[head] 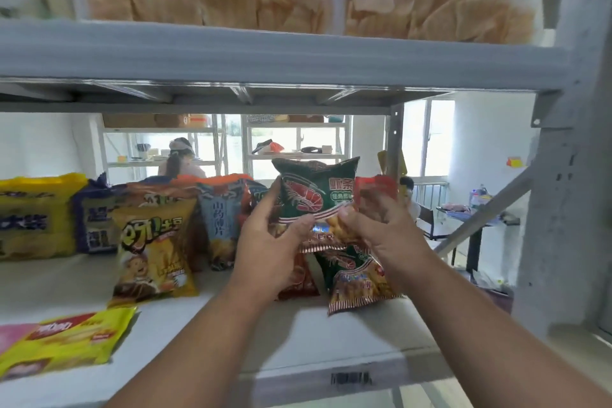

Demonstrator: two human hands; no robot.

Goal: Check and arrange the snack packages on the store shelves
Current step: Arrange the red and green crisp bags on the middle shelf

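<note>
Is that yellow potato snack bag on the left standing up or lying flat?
Standing, tilted back. The yellow potato snack bag rests on its bottom edge on the shelf, top leaning toward the bags behind it.

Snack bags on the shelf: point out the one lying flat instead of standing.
The yellow-and-red bag at the front left of the shelf lies flat on its back; the other bags stand or lean upright behind it.

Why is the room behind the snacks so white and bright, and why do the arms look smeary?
In the head view, daylight through the back windows washes them out to white; both forearms near the bottom edge are motion-blurred, while the green shrimp-snack bag held by the left hand and right hand reads fairly sharp; the wide lens bends the shelf edge.
</note>
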